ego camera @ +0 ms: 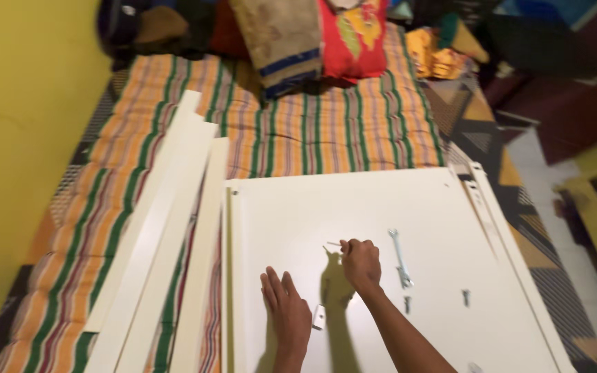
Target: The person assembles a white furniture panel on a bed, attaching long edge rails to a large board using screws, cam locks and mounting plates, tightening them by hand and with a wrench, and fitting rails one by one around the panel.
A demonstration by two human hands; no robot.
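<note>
Screwdriver [334, 244] pinched in curled right hand [361, 265], thin shaft pointing left, near horizontal. Left hand [286, 307] flat, fingers spread, empty, pressing white panel [298, 207]. Wrench [400, 258] lies lengthwise beside.

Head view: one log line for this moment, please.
left hand flat on white panel | right hand pinching small screw | spanner beside

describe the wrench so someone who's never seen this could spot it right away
Find the big cream flat panel lying on the striped mattress. Just right of the right hand lies a slim silver metal wrench, pointing up the panel. It is far longer than the small bolts near its lower end.
</note>
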